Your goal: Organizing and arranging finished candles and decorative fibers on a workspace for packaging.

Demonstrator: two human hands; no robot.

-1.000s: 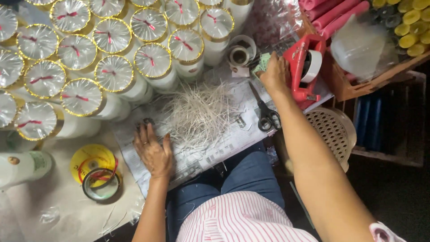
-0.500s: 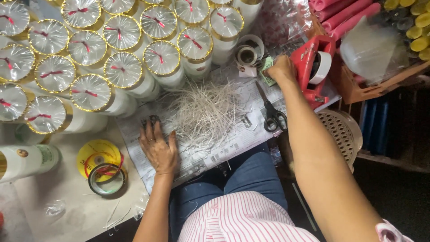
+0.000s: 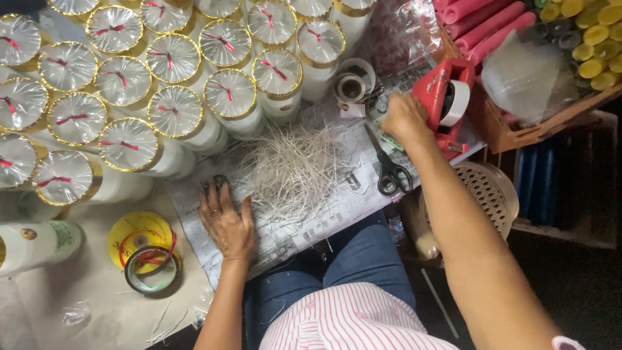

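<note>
Tape dispenser point(image 3: 447, 97) (red) beside right hand point(image 3: 405, 120); crate point(image 3: 518, 126) holds pink rolls point(image 3: 479, 23).

Bare newspaper point(image 3: 324, 223) between wrapped jars point(image 3: 175, 110) and scissors point(image 3: 391, 170)

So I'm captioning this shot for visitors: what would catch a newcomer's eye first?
First, the rows of white jars with gold-rimmed, red-ribboned cellophane tops, filling the upper left. Next, the pale straw-like shreds heaped on newspaper in the middle, with the left hand flat beside them. Then the right hand at the red tape dispenser, black scissors just below.
</note>
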